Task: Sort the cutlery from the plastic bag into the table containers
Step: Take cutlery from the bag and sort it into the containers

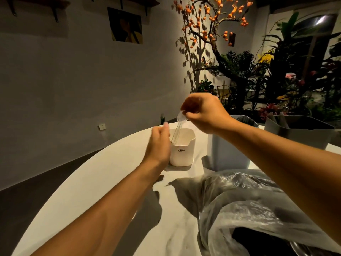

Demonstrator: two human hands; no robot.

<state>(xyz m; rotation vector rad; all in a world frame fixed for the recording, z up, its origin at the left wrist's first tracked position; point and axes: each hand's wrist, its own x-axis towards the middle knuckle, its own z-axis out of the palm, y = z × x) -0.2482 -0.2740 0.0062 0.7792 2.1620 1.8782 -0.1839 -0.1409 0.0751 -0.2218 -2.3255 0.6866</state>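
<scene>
While the right hand [204,112] pinches clear plastic spoons [180,124] above the white container [182,150] at frame centre, the left hand [159,145] rests against its side, fingers hidden; the plastic bag [249,204] lies lower right.

Dim room, warm light from the right. Plain grey wall [64,80] with a framed dark-and-yellow picture [126,25], dark wooden shelf brackets [55,14], white wall socket [101,126]. Orange-fruited bare-branched tree [206,30] and dense green plants [287,80] at right. Dark floor [33,193].
</scene>
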